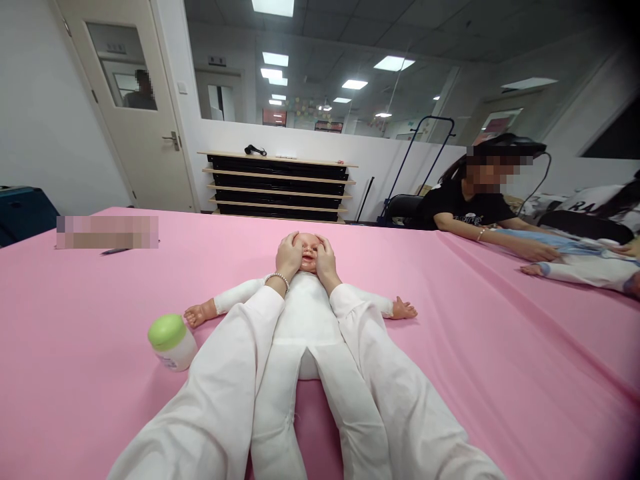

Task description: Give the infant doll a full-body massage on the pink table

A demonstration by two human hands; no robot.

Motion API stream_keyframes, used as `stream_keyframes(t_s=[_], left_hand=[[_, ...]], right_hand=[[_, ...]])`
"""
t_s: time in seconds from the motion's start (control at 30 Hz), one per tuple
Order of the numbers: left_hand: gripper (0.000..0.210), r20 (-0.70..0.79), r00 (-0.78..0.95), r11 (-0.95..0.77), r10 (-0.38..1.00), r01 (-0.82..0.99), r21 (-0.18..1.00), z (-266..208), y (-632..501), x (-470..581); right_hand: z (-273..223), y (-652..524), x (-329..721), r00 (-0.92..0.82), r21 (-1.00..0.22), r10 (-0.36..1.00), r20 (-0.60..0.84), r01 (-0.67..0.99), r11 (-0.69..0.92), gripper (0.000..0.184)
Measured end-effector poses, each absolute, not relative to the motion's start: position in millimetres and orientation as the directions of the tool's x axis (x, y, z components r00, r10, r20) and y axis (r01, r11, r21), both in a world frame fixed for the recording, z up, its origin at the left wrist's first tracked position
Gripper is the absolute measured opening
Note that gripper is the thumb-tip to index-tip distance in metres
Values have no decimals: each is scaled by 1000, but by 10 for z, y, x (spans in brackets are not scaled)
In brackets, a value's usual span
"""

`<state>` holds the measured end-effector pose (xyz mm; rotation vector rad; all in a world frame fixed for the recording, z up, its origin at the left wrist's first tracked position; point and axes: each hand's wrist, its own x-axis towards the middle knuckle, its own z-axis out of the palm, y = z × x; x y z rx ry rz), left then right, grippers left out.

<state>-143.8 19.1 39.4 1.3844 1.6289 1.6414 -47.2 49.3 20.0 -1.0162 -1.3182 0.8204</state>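
Note:
A baby doll [307, 310] with a white cloth body lies on its back, its arms stretched out to both sides and its legs toward me. My left hand [289, 256] cups one side of the doll's head, and my right hand [327, 260] cups the other. The fingers of both hands curve round the head, with the thumbs beside the doll's face. Between my hands the eyes, nose and mouth show. Close to the doll's hand on the left stands a jar [173, 343] with a green lid.
A pink cloth [450, 347] covers the table. At the right, a person [480, 193] handles another doll [585, 272] and light blue fabric. A dark pen-like object [116, 251] lies at the far left. Behind the table are stacked boards [280, 177] and a door [135, 133].

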Motion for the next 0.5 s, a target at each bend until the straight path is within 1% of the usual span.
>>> stream_keyframes(t_s=[0.13,0.33,0.43,0.5], left_hand=[[41,390,-381,-238,838,388,890,371,196,-1444],[43,402,-369,-226,838,437,871,378,179,-1443],[42,392,-374,-220,841,426,877,393,162,-1435],[40,379,-378,-214,845,410,887,399,161,-1430]], right_hand=[[189,474,-461,63,-903,902,428,67,424,38],[202,469,-460,67,-909,908,414,81,409,41],[200,488,-469,73,-914,913,402,90,396,39],[192,505,-473,83,-915,912,400,93,393,35]])
